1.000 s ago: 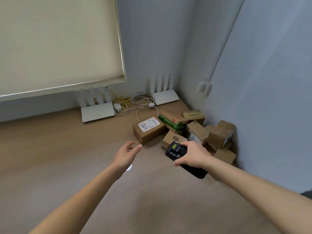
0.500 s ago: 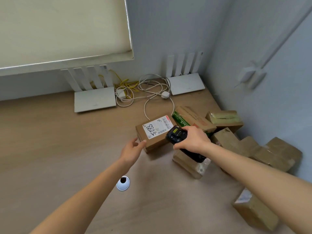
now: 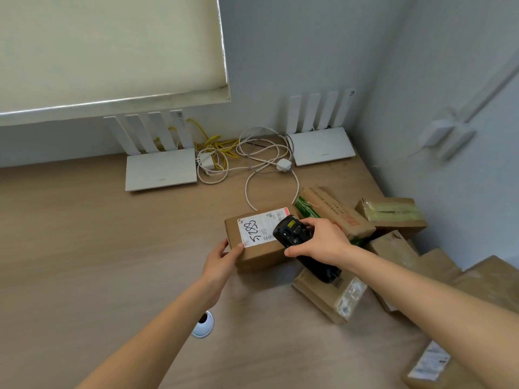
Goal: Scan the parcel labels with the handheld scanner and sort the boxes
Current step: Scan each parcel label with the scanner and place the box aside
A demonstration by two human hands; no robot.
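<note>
With your right hand [image 3: 323, 242] wrapped round the handheld scanner [image 3: 304, 249] right over the white label [image 3: 262, 230], and your left hand [image 3: 222, 261] gripping the near-left corner of the labelled box [image 3: 257, 242] on the tabletop [image 3: 84, 248], the scanner may misread at so close a range.

Two white routers [image 3: 160, 172] [image 3: 323, 146] flank tangled cables [image 3: 252, 155] beneath a window blind [image 3: 112, 46].

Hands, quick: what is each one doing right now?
Left hand: holds the near-left corner of the labelled box.
Right hand: grips the black handheld scanner.
</note>
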